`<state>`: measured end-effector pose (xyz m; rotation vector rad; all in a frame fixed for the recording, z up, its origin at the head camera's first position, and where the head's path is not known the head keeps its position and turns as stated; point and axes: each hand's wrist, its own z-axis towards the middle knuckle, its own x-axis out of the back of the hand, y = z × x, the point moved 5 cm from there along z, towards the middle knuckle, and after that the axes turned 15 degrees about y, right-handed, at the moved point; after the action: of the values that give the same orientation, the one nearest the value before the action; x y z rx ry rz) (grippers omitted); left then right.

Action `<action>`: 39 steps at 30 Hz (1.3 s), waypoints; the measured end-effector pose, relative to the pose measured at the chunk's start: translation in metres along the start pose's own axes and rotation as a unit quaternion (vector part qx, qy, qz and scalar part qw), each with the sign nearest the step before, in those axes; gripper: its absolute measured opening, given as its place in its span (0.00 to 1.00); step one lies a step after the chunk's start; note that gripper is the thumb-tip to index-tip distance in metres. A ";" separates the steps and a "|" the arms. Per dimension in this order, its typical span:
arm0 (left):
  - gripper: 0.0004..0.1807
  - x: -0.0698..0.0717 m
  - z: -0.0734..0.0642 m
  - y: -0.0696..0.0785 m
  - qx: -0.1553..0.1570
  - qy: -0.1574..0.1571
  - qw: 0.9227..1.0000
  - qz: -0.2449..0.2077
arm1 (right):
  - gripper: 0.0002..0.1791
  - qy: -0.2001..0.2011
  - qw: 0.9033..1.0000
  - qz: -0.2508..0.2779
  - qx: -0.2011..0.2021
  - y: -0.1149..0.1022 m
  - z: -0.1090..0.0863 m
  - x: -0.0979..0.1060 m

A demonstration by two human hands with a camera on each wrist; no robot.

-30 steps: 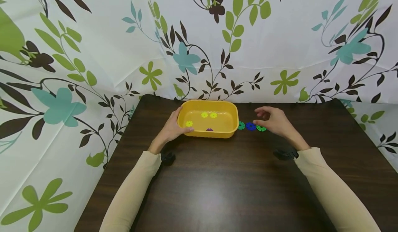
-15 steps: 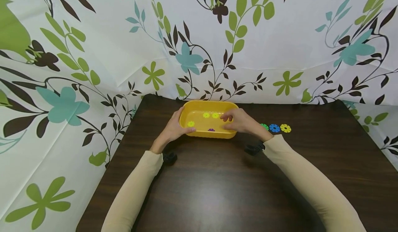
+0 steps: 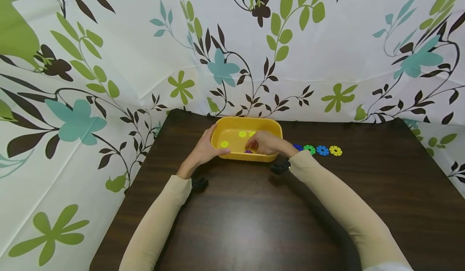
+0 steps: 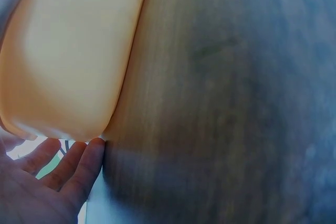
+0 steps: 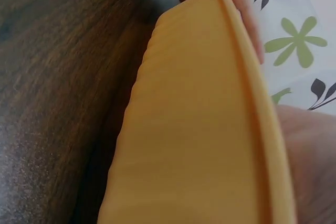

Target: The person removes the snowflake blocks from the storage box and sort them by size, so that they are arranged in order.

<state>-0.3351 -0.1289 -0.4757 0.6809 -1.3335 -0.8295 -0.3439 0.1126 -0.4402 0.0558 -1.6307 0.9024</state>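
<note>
A yellow plastic tray (image 3: 232, 156) stands near the table's far edge. My left hand (image 3: 204, 148) holds its left end, thumb over the near rim; in the left wrist view the left fingers (image 4: 86, 166) touch the outer wall. My right hand (image 3: 267, 142) is inside the tray, its fingers bent downward beside a purple flower-shaped disc (image 3: 248, 152) by the near wall. Whether they pinch it is not visible. Yellow discs (image 3: 224, 144) also lie in the tray, one partly behind the right hand. The right wrist view shows mostly the tray's outer wall (image 5: 194, 108).
Right of the tray, a row of discs lies on the dark wooden table (image 3: 232, 214): dark blue, partly behind the right arm, then a green disc (image 3: 309, 150), a blue disc (image 3: 322, 150) and a yellow disc (image 3: 336, 150). A patterned curtain (image 3: 232, 97) hangs behind the table.
My right hand has moved left from the row of discs into the tray, then further in toward the purple disc. The row's right-hand discs came into sight. My left hand stays on the tray.
</note>
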 end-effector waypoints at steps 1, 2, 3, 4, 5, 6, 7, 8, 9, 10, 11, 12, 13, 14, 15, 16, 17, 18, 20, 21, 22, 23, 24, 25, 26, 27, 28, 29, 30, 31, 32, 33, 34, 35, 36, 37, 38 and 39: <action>0.68 -0.001 0.000 0.000 0.001 0.000 1.000 -0.001 | 0.22 -0.004 1.000 0.004 -0.002 0.001 0.001 -0.001; 0.68 -0.001 0.000 0.000 0.001 -0.001 1.000 0.000 | 0.22 -0.007 1.000 0.009 -0.001 0.002 0.002 -0.003; 0.68 -0.001 0.000 0.001 0.001 -0.001 1.000 0.000 | 0.22 -0.009 1.000 0.013 0.001 0.003 0.003 -0.003; 0.68 -0.002 0.000 0.001 0.001 -0.002 1.000 -0.001 | 0.21 -0.011 1.000 0.017 0.003 0.003 0.004 -0.004; 0.69 -0.002 0.000 0.001 0.000 -0.003 1.000 -0.001 | 0.20 -0.011 1.000 0.019 0.004 0.003 0.004 -0.004; 0.69 -0.002 0.001 0.001 0.000 -0.003 1.000 -0.001 | 0.20 -0.012 1.000 0.022 0.005 0.004 0.004 -0.004; 0.69 -0.002 0.001 0.001 0.001 -0.003 1.000 -0.002 | 0.19 -0.012 1.000 0.023 0.008 0.003 0.005 -0.004; 0.69 -0.002 0.001 0.001 0.001 -0.003 1.000 -0.002 | 0.19 -0.013 1.000 0.024 0.007 0.003 0.005 -0.004; 0.69 -0.002 0.001 0.001 0.001 -0.004 1.000 -0.003 | 0.18 -0.013 1.000 0.024 0.003 0.003 0.005 -0.004; 0.69 -0.002 0.001 0.001 0.000 -0.004 1.000 -0.003 | 0.18 -0.014 1.000 0.024 0.001 0.003 0.005 -0.004; 0.69 -0.002 0.001 0.002 0.000 -0.005 1.000 -0.003 | 0.18 -0.015 1.000 0.025 -0.002 0.003 0.005 -0.003; 0.70 -0.001 0.001 0.002 0.000 -0.005 1.000 -0.004 | 0.17 -0.016 1.000 0.025 -0.004 0.003 0.005 -0.003; 0.70 -0.001 0.001 0.003 0.000 -0.006 1.000 -0.005 | 0.17 -0.017 1.000 0.025 -0.006 0.003 0.005 -0.003; 0.70 -0.001 0.001 0.003 0.000 -0.006 1.000 -0.004 | 0.17 -0.018 0.999 0.025 -0.009 0.003 0.005 -0.003; 0.70 -0.001 0.001 0.003 0.000 -0.006 1.000 -0.005 | 0.16 -0.020 0.999 0.024 -0.010 0.002 0.005 -0.002; 0.69 -0.001 0.001 0.003 0.000 -0.005 1.000 -0.004 | 0.16 -0.022 0.999 0.023 -0.009 0.002 0.005 -0.003; 0.69 -0.001 0.001 0.002 0.001 -0.005 1.000 -0.003 | 0.16 -0.024 0.999 0.025 -0.009 0.001 0.006 -0.003; 0.69 -0.001 0.001 0.002 0.001 -0.005 1.000 -0.002 | 0.15 -0.028 0.999 0.025 -0.009 0.001 0.006 -0.003; 0.68 -0.002 0.000 0.001 0.003 -0.004 1.000 -0.001 | 0.15 -0.035 0.999 0.026 -0.012 0.001 0.006 -0.004; 0.68 -0.002 0.000 0.001 0.004 -0.003 1.000 -0.001 | 0.15 -0.038 0.999 0.026 -0.013 0.001 0.006 -0.004; 0.68 -0.002 0.000 0.000 0.005 -0.003 1.000 -0.001 | 0.15 -0.042 0.999 0.025 -0.014 0.001 0.006 -0.005; 0.68 -0.002 0.000 0.000 0.005 -0.002 1.000 0.001 | 0.15 -0.047 0.998 0.027 -0.019 0.001 0.006 -0.005; 0.69 -0.003 0.000 0.000 0.006 -0.002 1.000 0.001 | 0.15 -0.052 0.998 0.026 -0.022 0.001 0.005 -0.005; 0.69 -0.003 0.000 0.000 0.007 -0.002 1.000 0.001 | 0.16 -0.058 0.998 0.026 -0.024 0.001 0.004 -0.005; 0.69 -0.003 0.000 0.000 0.008 -0.002 1.000 0.001 | 0.16 -0.063 0.997 0.026 -0.023 0.001 0.004 -0.004; 0.69 -0.003 -0.001 0.001 0.007 -0.002 1.000 0.001 | 0.17 -0.068 0.997 0.026 -0.019 0.001 0.003 -0.004; 0.69 -0.003 -0.001 0.001 0.007 -0.002 1.000 0.002 | 0.17 -0.074 0.997 0.027 -0.015 0.001 0.003 -0.004; 0.69 -0.003 -0.001 0.001 0.007 -0.003 1.000 0.001 | 0.18 -0.078 0.997 0.028 -0.010 0.001 0.003 -0.003; 0.68 -0.002 -0.001 0.002 0.008 -0.002 1.000 -0.002 | 0.18 -0.081 0.996 0.029 -0.005 0.000 0.003 -0.003; 0.68 -0.002 -0.001 0.002 0.009 -0.002 1.000 -0.004 | 0.18 -0.083 0.996 0.029 0.001 0.000 0.003 -0.002; 0.68 -0.002 -0.002 0.003 0.009 -0.002 1.000 -0.006 | 0.18 -0.084 0.996 0.029 0.005 0.000 0.004 -0.002; 0.68 -0.001 -0.002 0.003 0.010 -0.002 1.000 -0.007 | 0.18 -0.084 0.996 0.029 0.008 0.000 0.004 -0.002; 0.67 -0.001 -0.002 0.003 0.010 -0.002 1.000 -0.006 | 0.18 -0.084 0.996 0.028 0.011 0.000 0.005 -0.002; 0.67 -0.001 -0.002 0.002 0.011 -0.003 1.000 -0.006 | 0.18 -0.083 0.996 0.028 0.008 0.000 0.005 -0.002; 0.67 0.000 -0.002 0.002 0.012 -0.003 1.000 -0.004 | 0.18 -0.083 0.996 0.027 0.005 0.001 0.005 -0.002; 0.67 0.000 -0.002 0.002 0.012 -0.003 1.000 -0.002 | 0.17 -0.081 0.996 0.026 0.002 0.001 0.005 -0.002; 0.67 0.000 -0.002 0.001 0.013 -0.004 1.000 0.000 | 0.17 -0.078 0.997 0.024 0.000 0.002 0.006 -0.002; 0.67 0.000 -0.002 0.001 0.013 -0.004 1.000 0.002 | 0.16 -0.075 0.997 0.023 -0.003 0.002 0.005 -0.001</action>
<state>-0.3330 -0.1287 -0.4751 0.6966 -1.3539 -0.8130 -0.3491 0.1106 -0.4425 0.0839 -1.7795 0.9464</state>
